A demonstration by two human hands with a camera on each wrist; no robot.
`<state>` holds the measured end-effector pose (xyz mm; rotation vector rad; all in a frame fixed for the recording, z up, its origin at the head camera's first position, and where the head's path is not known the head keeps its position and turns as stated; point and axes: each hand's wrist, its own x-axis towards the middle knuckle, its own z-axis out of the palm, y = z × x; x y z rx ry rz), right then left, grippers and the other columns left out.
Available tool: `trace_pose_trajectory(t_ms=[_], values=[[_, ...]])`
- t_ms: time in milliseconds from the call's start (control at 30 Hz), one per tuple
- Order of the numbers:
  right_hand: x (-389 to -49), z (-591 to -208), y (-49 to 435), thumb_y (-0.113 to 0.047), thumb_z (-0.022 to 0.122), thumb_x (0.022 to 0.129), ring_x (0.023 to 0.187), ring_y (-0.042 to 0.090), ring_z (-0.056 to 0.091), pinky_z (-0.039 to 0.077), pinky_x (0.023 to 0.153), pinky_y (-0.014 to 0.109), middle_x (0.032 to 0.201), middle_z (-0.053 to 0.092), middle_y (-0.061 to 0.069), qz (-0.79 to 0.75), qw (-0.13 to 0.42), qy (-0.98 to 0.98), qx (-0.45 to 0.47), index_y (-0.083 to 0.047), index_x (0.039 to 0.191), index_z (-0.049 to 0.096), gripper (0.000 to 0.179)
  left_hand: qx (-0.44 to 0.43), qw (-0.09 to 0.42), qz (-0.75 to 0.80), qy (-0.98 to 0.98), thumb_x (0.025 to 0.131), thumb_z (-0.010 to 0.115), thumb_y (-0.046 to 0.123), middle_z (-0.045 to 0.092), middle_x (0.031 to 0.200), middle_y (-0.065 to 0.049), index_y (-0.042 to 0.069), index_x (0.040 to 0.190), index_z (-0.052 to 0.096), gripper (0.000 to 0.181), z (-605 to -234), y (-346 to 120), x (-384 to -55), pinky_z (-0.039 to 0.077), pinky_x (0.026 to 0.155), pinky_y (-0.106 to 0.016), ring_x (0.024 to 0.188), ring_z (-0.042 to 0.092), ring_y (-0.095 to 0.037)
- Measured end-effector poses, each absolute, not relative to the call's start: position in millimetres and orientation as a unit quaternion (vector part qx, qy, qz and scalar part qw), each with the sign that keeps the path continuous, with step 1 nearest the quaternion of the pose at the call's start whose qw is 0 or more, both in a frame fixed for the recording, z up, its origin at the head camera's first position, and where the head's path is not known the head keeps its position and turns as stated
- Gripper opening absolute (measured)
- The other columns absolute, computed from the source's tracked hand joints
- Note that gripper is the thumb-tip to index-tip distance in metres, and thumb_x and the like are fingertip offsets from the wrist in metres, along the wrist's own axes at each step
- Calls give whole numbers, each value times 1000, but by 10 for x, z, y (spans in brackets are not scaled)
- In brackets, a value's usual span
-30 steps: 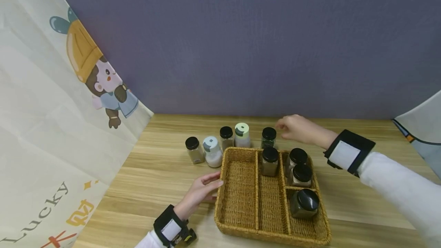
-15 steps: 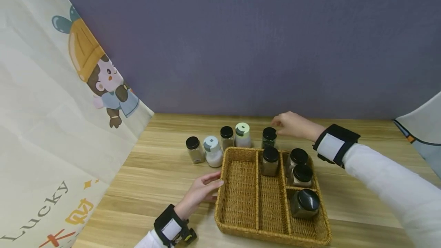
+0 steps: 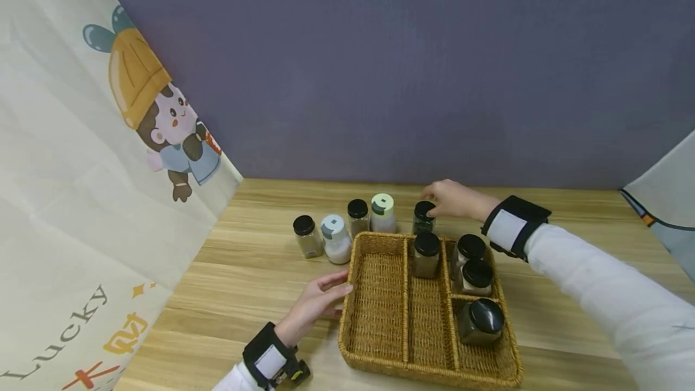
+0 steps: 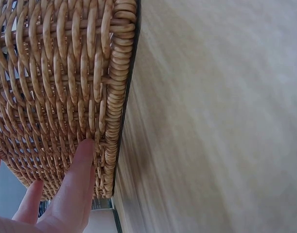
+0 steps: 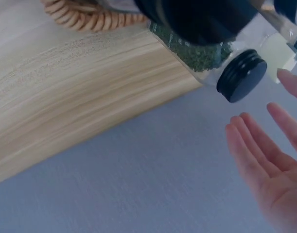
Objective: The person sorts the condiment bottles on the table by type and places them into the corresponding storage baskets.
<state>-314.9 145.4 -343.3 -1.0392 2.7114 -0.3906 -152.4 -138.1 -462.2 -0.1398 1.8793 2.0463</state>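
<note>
A wicker basket (image 3: 377,362) with compartments stands on the wooden table. My left hand (image 3: 314,305) rests against its left side, straight fingertips touching the woven wall (image 4: 56,82) in the left wrist view. Behind the basket stands a clear jar (image 3: 423,217) with a black lid and dark green flakes, plainer in the right wrist view as a jar of dried herbs (image 5: 201,56). My right hand (image 3: 455,199) hovers beside and above that lid. Its fingers (image 5: 253,148) are spread, slightly bent and apart from the lid in the right wrist view, with nothing between them.
Inside the basket stand a jar (image 3: 426,255) in the middle compartment, two jars (image 3: 470,249) at the back right and a wider jar (image 3: 480,320) at front right. Left of the herbs are a green-topped shaker (image 3: 382,213), a blue-topped shaker (image 3: 335,239) and two black-lidded jars (image 3: 307,237).
My right hand has moved left, from right of the herb jar to right at its lid. The left hand and the basket have stayed in place.
</note>
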Motion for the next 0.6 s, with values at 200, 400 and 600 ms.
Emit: trace_pose_trajectory(t_ms=[200,400,600], values=[[-3312,-3464,1484,-9,66,77,102,37,51,48,82,45,113,54,24,-135,119,911,-371,7,114,54,42,-59,169,724,667,79,66,25,40,131,-23,-2,129,40,63,-4619,-1260,-1626,52,77,-40,99,56,-28],[-3253,-3548,1478,-8,66,77,104,38,49,46,83,46,115,53,24,-128,112,914,-368,6,116,53,43,-55,170,722,668,78,67,25,41,130,-23,-3,129,41,63,-4645,-1262,-1597,52,77,-41,99,56,-29],[-3231,-3617,1467,-7,66,77,101,35,53,50,77,40,112,55,22,-122,113,914,-370,6,113,55,40,-51,173,720,671,78,66,25,41,130,-23,-3,129,40,63,-4661,-1263,-1570,52,77,-41,99,56,-29]])
